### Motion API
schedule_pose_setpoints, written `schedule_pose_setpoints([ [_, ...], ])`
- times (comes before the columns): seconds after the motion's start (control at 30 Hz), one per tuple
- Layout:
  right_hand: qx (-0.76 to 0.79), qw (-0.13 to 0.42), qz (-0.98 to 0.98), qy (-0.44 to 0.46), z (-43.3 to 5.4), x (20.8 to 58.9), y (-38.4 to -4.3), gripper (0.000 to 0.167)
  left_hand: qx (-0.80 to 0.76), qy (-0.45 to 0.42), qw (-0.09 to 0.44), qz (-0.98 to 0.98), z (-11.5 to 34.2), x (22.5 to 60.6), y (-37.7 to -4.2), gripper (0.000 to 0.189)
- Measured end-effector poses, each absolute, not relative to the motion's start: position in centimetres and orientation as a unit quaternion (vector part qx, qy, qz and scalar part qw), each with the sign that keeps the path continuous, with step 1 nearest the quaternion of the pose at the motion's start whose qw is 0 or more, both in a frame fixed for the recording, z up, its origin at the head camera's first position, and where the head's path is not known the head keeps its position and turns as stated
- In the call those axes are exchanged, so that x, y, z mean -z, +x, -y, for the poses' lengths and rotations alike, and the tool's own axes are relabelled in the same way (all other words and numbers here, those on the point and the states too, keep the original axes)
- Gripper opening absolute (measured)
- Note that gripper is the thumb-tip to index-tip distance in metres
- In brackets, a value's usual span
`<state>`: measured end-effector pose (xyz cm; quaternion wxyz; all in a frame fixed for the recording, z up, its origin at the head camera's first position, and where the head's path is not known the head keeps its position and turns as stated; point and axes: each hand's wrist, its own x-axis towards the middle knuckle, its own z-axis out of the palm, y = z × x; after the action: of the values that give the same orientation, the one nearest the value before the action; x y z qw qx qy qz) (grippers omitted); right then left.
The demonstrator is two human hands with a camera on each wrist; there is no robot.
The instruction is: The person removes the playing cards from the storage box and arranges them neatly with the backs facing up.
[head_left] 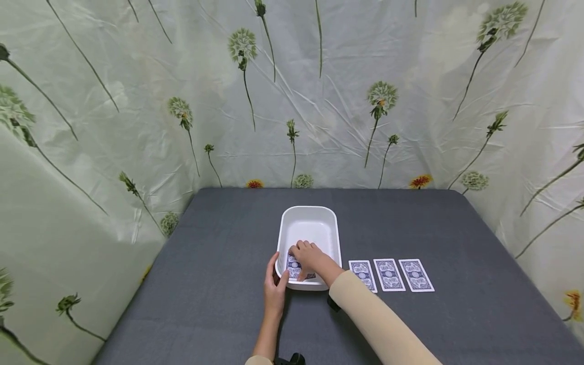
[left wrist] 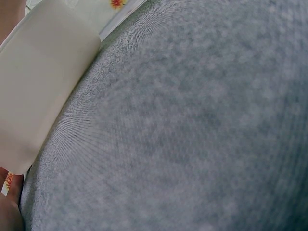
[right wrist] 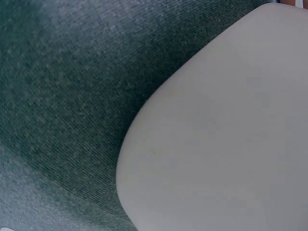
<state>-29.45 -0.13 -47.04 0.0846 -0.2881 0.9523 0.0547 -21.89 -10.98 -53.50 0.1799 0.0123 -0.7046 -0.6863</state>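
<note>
A white rectangular tray (head_left: 315, 223) stands on the dark grey table. My left hand (head_left: 275, 291) grips its near left corner, thumb at the rim and fingers along the outer wall. Reaching into the tray's near end, my right hand (head_left: 312, 259) holds a blue-backed playing card (head_left: 293, 266) between its fingers and thumb. The hand covers much of that card, and I cannot tell whether more cards lie beneath. Both wrist views mostly show the tray's outer wall (left wrist: 48, 82) and grey cloth; the right fingers are hidden in the right wrist view.
To the right of the tray, three playing cards lie face down in a row: a left one (head_left: 363, 274) partly behind the right sleeve, a middle one (head_left: 389, 275) and a right one (head_left: 416, 275). A flower-printed curtain (head_left: 319, 101) hangs around the grey table (head_left: 219, 243).
</note>
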Motion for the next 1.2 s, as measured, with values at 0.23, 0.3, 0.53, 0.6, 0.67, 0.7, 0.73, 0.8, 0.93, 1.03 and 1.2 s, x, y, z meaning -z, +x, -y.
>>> schedule_pose_setpoints([
  [0.23,-0.053,0.085,-0.953,-0.287,0.5,46.8,-29.2,0.08,0.692,0.003,0.182,0.699,11.0,52.9,-21.6,0.05],
  [0.3,-0.054,0.086,-0.954,-0.282,0.5,46.8,-29.1,0.081,0.694,0.001,0.181,0.697,10.9,52.2,-21.1,0.049],
  [0.53,-0.033,0.054,-0.952,-0.298,0.3,47.3,-28.9,0.083,0.693,0.013,0.173,0.7,10.6,50.3,-20.2,0.048],
  [0.6,-0.025,0.042,-0.952,-0.302,0.1,47.5,-28.9,0.082,0.693,0.014,0.172,0.7,10.6,50.1,-20.2,0.048],
  [0.67,-0.021,0.031,-0.952,-0.303,-0.1,47.6,-28.9,0.082,0.694,0.015,0.172,0.699,10.6,50.1,-20.2,0.048],
  [0.7,-0.025,0.029,-0.953,-0.301,-0.2,47.7,-28.9,0.081,0.694,0.014,0.173,0.698,10.6,50.2,-20.2,0.048],
  [0.73,-0.026,0.027,-0.953,-0.3,-0.3,47.7,-28.9,0.081,0.694,0.013,0.174,0.699,10.7,50.4,-20.2,0.048],
  [0.8,-0.029,0.027,-0.954,-0.296,-0.3,47.7,-28.9,0.081,0.693,0.007,0.178,0.698,10.8,50.8,-20.4,0.048],
  [0.93,-0.032,0.042,-0.955,-0.292,-0.1,47.6,-29.0,0.083,0.696,0.005,0.182,0.695,10.9,52.4,-21.1,0.049],
  [1.03,-0.037,0.054,-0.955,-0.288,0.1,47.4,-29.1,0.083,0.698,0.005,0.184,0.692,11.0,53.5,-21.6,0.05],
  [1.2,-0.034,0.066,-0.955,-0.286,0.1,47.4,-29.5,0.081,0.696,0.003,0.187,0.693,11.0,53.4,-21.6,0.05],
])
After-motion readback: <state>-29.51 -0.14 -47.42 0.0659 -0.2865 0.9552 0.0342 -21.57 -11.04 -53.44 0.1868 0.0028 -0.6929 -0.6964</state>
